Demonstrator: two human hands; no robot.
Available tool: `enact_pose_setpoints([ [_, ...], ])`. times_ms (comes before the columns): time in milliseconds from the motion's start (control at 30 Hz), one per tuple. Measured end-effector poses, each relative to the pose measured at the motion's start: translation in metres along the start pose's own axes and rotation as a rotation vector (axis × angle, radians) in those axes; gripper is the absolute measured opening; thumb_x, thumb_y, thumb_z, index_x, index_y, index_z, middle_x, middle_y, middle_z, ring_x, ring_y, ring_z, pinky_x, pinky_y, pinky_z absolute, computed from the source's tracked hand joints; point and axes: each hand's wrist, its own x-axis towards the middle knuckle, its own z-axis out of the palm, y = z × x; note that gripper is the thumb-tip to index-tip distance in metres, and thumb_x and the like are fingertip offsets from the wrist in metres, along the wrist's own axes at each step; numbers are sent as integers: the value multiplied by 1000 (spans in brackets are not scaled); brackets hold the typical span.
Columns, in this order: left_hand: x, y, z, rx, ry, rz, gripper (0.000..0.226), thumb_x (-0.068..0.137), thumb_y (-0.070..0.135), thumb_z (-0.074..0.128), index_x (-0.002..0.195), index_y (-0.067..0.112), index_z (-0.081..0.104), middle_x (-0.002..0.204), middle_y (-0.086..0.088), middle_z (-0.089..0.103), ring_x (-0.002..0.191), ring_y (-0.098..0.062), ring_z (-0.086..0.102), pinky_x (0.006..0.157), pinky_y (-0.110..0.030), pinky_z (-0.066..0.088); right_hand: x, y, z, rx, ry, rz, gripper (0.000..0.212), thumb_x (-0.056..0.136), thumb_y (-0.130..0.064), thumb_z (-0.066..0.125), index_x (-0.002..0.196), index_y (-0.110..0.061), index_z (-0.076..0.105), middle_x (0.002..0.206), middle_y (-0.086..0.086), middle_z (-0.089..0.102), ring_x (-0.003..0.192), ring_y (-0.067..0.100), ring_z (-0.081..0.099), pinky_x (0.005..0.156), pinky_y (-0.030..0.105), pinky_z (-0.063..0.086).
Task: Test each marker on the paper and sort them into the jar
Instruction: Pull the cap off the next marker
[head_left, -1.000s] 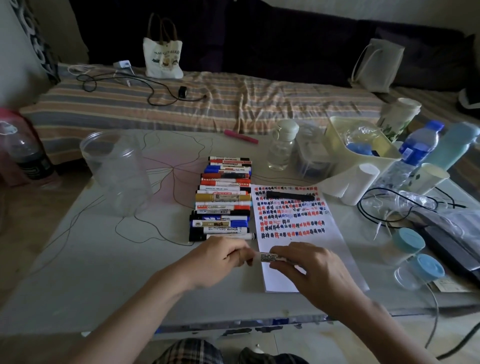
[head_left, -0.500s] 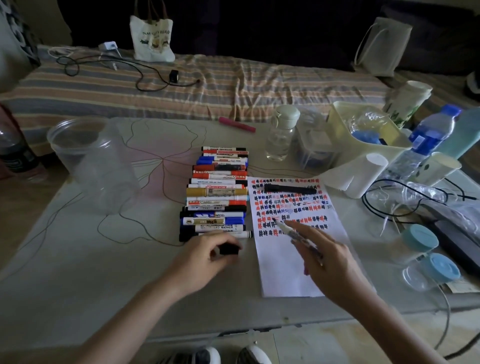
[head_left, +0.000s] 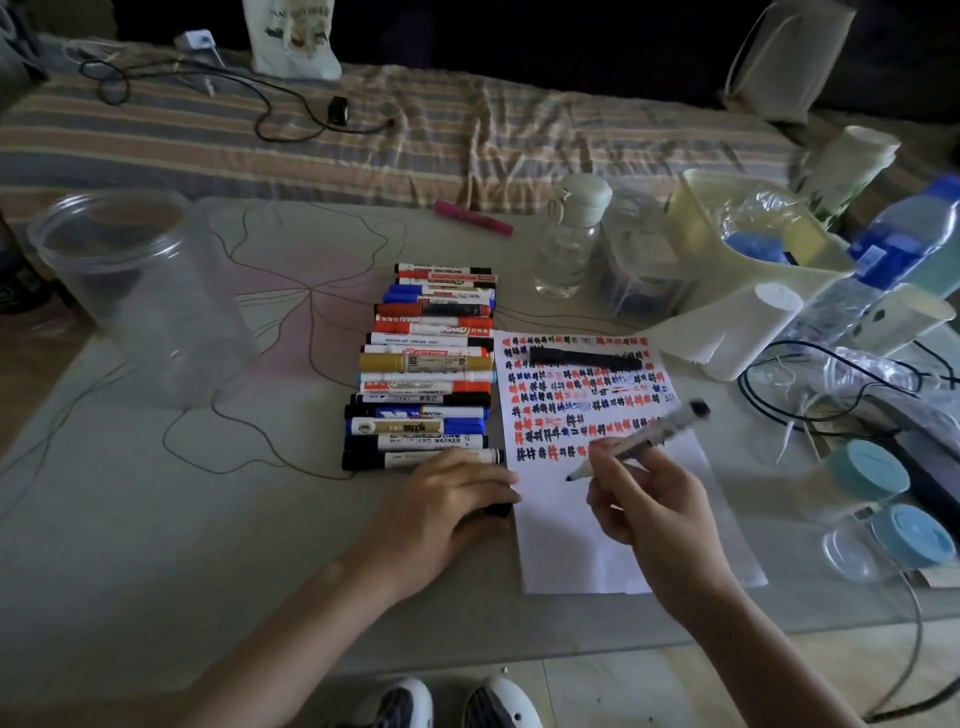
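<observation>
My right hand grips an uncapped black marker, its tip just above the white paper below the rows of red, black and blue test marks. My left hand rests on the table beside the paper's left edge, fingers curled round the black cap. A row of several markers lies side by side left of the paper. Another black marker lies across the top of the paper. The clear plastic jar stands at the far left, nothing visible inside it.
A pink marker lies at the table's far edge. Small clear bottle, yellow bin, paper roll, water bottle, black cables and blue-lidded containers crowd the right side. A striped bed lies behind.
The marker was pulled from its cap. My right hand turned it into a writing grip and brought the tip down over the blank paper; my left hand keeps the cap beside the paper.
</observation>
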Motion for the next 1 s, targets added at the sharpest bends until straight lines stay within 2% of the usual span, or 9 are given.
enact_pose_setpoints([
  [67, -2, -1, 3, -1, 6, 7, 32, 90, 37, 56, 116, 25, 70, 122, 13, 63, 117, -4, 50, 102, -16, 37, 5, 3, 5, -76, 39, -15, 33, 90, -30, 61, 88, 2, 67, 58, 5, 58, 49, 13, 47, 42, 19, 36],
  [167, -3, -4, 6, 0, 13, 3, 31, 90, 35, 58, 117, 25, 69, 122, 13, 63, 119, -4, 49, 104, -13, 32, 14, 6, 16, -141, 70, -15, 39, 94, -34, 58, 83, 2, 69, 60, 6, 63, 50, 17, 52, 40, 23, 38],
  [300, -2, -6, 7, -3, 10, 11, 31, 91, 36, 57, 117, 25, 70, 123, 14, 63, 119, -5, 49, 102, -19, 37, 29, 12, 27, -303, 65, -76, 31, 94, -31, 63, 73, -10, 71, 63, 8, 69, 48, 21, 59, 43, 34, 48],
  [367, -1, -7, 8, -3, 5, 18, 31, 91, 36, 56, 116, 24, 70, 123, 14, 62, 119, -6, 50, 101, -21, 39, 34, 20, 29, -444, 62, -108, 28, 89, -28, 69, 67, -13, 69, 57, 5, 68, 45, 15, 59, 47, 32, 49],
  [433, -1, -8, 9, -3, 11, 12, 32, 90, 36, 56, 116, 24, 70, 123, 13, 63, 117, -6, 50, 101, -21, 40, 35, 27, 29, -537, 86, -131, 28, 87, -27, 72, 63, -14, 67, 55, 0, 67, 44, 10, 58, 49, 25, 46],
  [567, -1, -9, 10, -18, 31, 9, 30, 88, 33, 60, 114, 22, 71, 121, 12, 64, 115, -6, 52, 99, -21, 41, 33, 35, 28, -573, 146, -157, 23, 87, -27, 71, 69, -15, 68, 59, -5, 69, 52, 7, 64, 49, 21, 49],
  [667, -1, -11, 11, -31, 31, 7, 30, 87, 32, 61, 114, 22, 71, 121, 12, 64, 114, -6, 52, 99, -21, 42, 32, 37, 26, -594, 157, -182, 13, 83, -24, 75, 73, -18, 70, 67, -14, 69, 66, -1, 65, 54, 9, 47],
  [733, 0, -12, 12, -40, 26, -1, 31, 88, 32, 61, 115, 22, 71, 122, 12, 64, 114, -6, 52, 99, -22, 43, 32, 38, 24, -591, 141, -210, 9, 82, -20, 76, 76, -18, 71, 70, -15, 69, 68, 0, 64, 55, 6, 45],
  [1000, 0, -11, 12, -51, 45, 2, 33, 89, 36, 56, 112, 20, 72, 119, 10, 65, 112, -7, 54, 98, -21, 43, 32, 40, 25, -632, 148, -240, 15, 83, -27, 76, 75, -15, 72, 67, -19, 67, 63, -5, 63, 51, 13, 44],
])
